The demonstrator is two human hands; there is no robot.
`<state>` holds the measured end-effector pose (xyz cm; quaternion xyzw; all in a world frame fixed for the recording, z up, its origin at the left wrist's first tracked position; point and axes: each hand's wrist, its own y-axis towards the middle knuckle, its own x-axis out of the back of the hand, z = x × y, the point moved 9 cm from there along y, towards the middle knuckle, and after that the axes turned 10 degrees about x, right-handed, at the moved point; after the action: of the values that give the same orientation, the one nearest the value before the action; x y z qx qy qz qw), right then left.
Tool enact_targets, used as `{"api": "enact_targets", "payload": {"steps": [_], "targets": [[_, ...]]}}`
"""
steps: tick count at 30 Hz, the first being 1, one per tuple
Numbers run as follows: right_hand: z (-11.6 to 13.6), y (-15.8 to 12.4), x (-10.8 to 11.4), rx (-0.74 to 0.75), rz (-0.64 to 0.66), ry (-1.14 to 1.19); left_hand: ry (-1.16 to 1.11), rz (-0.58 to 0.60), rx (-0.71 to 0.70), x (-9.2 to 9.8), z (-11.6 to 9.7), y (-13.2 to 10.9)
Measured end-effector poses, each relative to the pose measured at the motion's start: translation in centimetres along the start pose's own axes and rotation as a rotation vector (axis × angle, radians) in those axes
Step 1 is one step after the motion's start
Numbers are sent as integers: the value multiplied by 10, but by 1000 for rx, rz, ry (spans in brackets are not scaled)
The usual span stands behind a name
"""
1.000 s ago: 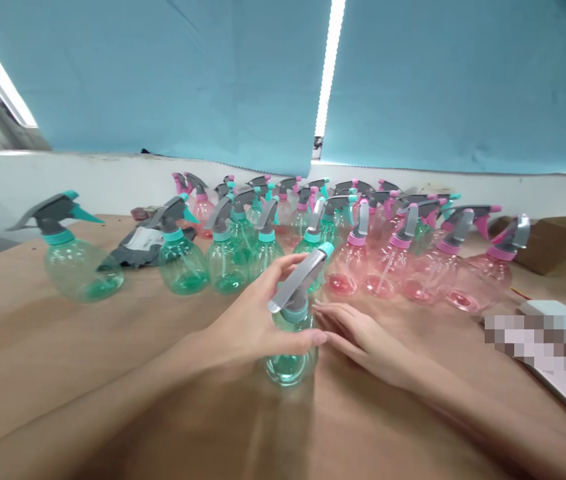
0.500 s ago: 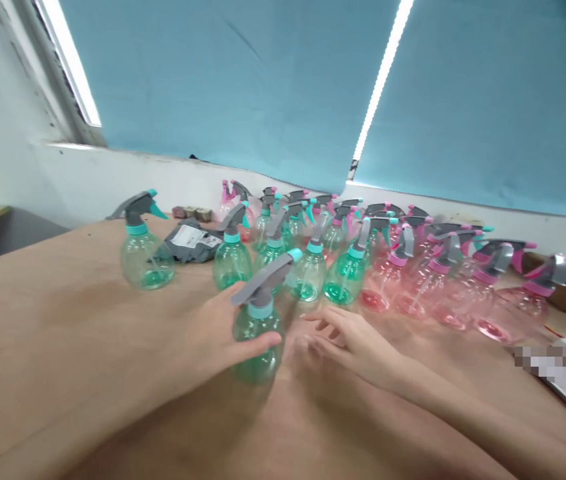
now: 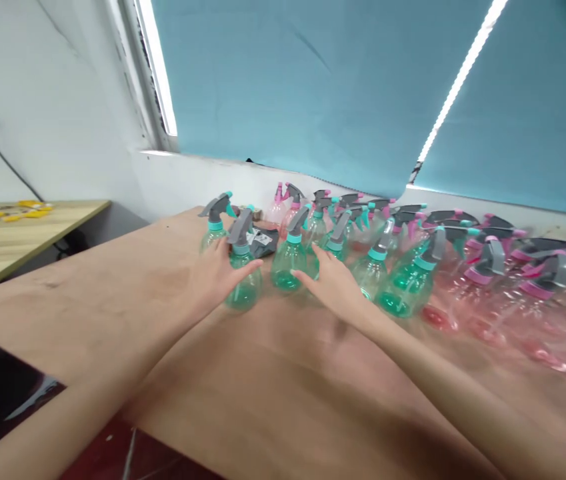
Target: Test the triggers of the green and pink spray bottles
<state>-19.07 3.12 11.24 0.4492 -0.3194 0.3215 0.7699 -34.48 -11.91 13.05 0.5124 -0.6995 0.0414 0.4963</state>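
My left hand (image 3: pixel 213 277) is wrapped round a clear green spray bottle (image 3: pixel 243 287) with a grey trigger head and turquoise collar. Its thumb lies across the front of the bottle, which stands upright on or just above the table. Close to its right is another green spray bottle (image 3: pixel 287 267). My right hand (image 3: pixel 335 283) is beside that second bottle, thumb and fingers apart, with the thumb tip at the bottle's right side; whether it touches cannot be made out. Behind my left hand is one more green spray bottle (image 3: pixel 215 230), partly hidden.
Several green and pink spray bottles (image 3: pixel 487 293) stand in rows across the right and back of the wooden table (image 3: pixel 283 373). A dark grey packet (image 3: pixel 264 241) lies behind the green ones. At left, a second table (image 3: pixel 63 230) holds yellow pieces (image 3: pixel 25 212).
The view has swung left. My left hand has carried the green spray bottle forward and left, to the left end of the front row. My right hand has moved up to the neighbouring bottle.
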Motion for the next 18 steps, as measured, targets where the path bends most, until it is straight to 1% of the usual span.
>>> {"api": "enact_targets", "payload": {"steps": [3,8,13,18], "targets": [[0,12,-7,-34,6,7,67,31,-30,-5,-11,6],[-2,32,-14,-34,-11,119,152,56,-39,-10,-22,16],[-2,44,-21,-25,-5,147,192,35,-5,-18,-23,24],[-2,46,-25,-36,15,154,195,8,-18,-25,-25,32]]}}
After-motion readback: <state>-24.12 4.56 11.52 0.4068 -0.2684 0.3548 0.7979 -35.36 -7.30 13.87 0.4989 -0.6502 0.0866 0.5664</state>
